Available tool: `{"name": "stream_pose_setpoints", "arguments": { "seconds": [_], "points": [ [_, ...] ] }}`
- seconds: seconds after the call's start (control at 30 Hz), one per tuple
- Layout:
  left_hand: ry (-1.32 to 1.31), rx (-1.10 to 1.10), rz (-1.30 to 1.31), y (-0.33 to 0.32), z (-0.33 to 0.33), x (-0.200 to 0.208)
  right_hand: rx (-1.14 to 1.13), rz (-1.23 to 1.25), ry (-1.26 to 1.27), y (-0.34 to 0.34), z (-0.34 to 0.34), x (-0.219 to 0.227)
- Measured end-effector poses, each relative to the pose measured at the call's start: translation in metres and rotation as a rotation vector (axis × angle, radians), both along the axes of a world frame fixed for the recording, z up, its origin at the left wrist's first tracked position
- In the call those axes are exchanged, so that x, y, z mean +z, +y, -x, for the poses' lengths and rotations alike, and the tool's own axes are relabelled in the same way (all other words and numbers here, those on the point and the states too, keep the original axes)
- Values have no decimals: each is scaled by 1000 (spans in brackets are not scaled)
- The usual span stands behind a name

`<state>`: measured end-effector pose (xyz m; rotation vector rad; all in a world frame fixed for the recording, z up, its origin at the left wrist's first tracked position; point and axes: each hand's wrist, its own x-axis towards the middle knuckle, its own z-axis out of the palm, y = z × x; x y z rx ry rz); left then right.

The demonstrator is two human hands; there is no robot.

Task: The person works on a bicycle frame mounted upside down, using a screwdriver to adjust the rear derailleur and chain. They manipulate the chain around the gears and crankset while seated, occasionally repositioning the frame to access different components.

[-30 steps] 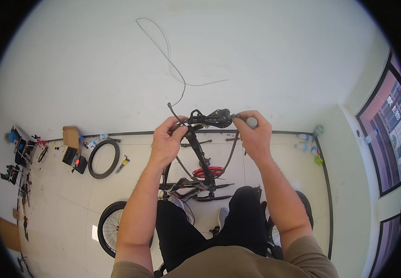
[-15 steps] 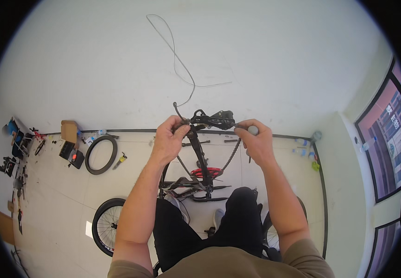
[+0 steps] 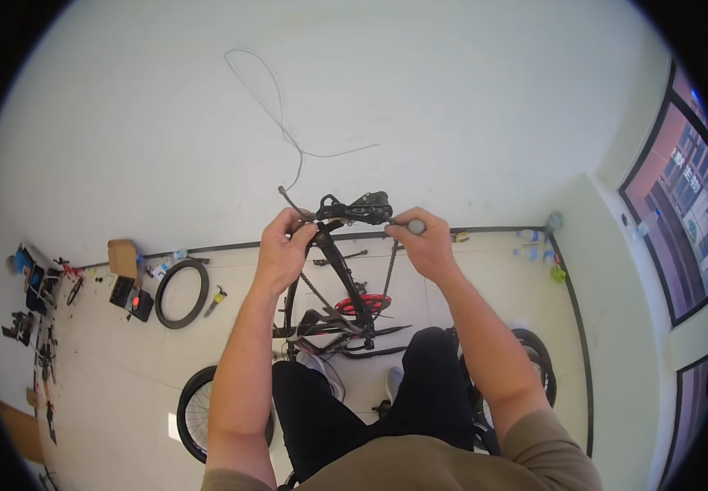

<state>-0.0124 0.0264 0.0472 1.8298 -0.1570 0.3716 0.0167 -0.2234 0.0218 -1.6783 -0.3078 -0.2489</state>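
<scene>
- Your left hand (image 3: 280,254): thumb and index pinching the lower end of the short black cable housing (image 3: 288,196), right at the derailleur's left end. Other fingers curled behind; exact contact too small to make out.
- Your right hand (image 3: 427,245): thumb and index tips pressed close together at the derailleur's right end. Same hand is closed on a grey-ended tool handle (image 3: 416,227); its round end shows above your thumb, the rest is hidden.
- The black derailleur (image 3: 362,209) sits between your two hands, lying roughly level, at the upper end of the black bike frame (image 3: 339,266).
- Thin cable (image 3: 278,121) comes out of the housing's upper end, loops up in front of the white wall (image 3: 468,106), loose end pointing right.
- Chain (image 3: 391,266) hangs below your right fingertips down to the red chainring (image 3: 374,303); another run slants down left of the frame tube.
- Below: your shoes beside the frame's lower part, black trousers nearer you. One wheel (image 3: 193,409) beside your left forearm, another past your right knee.
- Farther left on the floor (image 3: 125,368): bare black tyre (image 3: 161,299), yellow-black tool (image 3: 215,301), open cardboard box (image 3: 124,257).
- Far right: bottles (image 3: 531,253) by the wall corner, window (image 3: 677,196) beyond.
</scene>
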Motion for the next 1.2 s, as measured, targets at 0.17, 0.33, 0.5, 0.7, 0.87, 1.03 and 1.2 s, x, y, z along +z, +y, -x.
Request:
{"name": "stream_pose_setpoints", "arguments": {
  "seconds": [0.17,0.33,0.5,0.7,0.87,1.03,1.2],
  "points": [
    [73,-32,-6,-2,6,14,-62,23,-73,-10,1,9],
    [81,-27,-41,4,2,11,10,10,31,-7,2,6],
    [87,-27,-39,2,4,13,14,0,61,-4,1,2],
    [102,-32,26,-1,4,14,15,10,16,-4,-3,-3],
    [112,-27,-20,5,2,14,50,48,89,-1,-3,-8],
    [97,-64,-6,8,0,10,44,58,67,-1,-7,-17],
    [110,-78,4,7,0,13,42,67,40,-2,-8,-23]
  ]
}}
